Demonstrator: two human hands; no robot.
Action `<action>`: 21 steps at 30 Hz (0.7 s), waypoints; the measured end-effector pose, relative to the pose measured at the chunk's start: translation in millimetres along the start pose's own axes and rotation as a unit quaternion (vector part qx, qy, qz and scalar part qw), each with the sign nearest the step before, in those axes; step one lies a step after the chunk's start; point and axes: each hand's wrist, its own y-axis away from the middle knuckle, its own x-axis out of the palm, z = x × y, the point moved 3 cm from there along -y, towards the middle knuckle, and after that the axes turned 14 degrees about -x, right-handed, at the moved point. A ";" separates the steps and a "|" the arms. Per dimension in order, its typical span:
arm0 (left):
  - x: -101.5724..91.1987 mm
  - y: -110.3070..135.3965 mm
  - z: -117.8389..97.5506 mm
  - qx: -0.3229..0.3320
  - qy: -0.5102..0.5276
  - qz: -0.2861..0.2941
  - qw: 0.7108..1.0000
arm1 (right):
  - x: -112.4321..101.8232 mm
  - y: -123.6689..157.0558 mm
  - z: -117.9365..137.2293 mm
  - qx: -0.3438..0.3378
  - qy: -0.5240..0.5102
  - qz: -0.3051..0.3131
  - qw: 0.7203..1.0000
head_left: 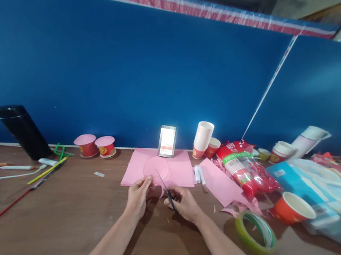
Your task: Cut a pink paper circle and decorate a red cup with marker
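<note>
My left hand (139, 193) pinches the lower edge of a pink paper circle (155, 169) between thumb and fingers. In my right hand (186, 203) is a pair of scissors (172, 200), its fingers wrapped round the dark handles. The scissor blades point up and left, at the right side of the circle. A thin curl of cut pink paper (162, 192) hangs below the blades. Behind the circle lies a stack of pink paper sheets (185, 168) on the brown table (78, 216).
Two red cups with pink paper tops (86, 145) and a black cylinder (22, 132) stand left. To the right are stacked paper cups (203, 139), a red plastic bag (242, 164), white markers (199, 175), a tape roll (255, 233) and an orange cup (294, 208). A blue partition (135, 66) rises behind.
</note>
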 end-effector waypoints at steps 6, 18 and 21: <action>-0.4 0.6 -0.6 0.002 -0.002 -0.007 1.000 | -1.7 0.2 0.0 -0.009 0.017 0.005 1.000; 1.4 3.8 -2.3 0.007 -0.016 -0.003 1.000 | -2.9 -0.5 -3.6 -0.018 0.047 0.012 0.999; 0.8 3.1 -1.6 0.004 -0.016 0.002 1.000 | -2.6 -0.7 -2.4 -0.017 0.049 0.013 0.999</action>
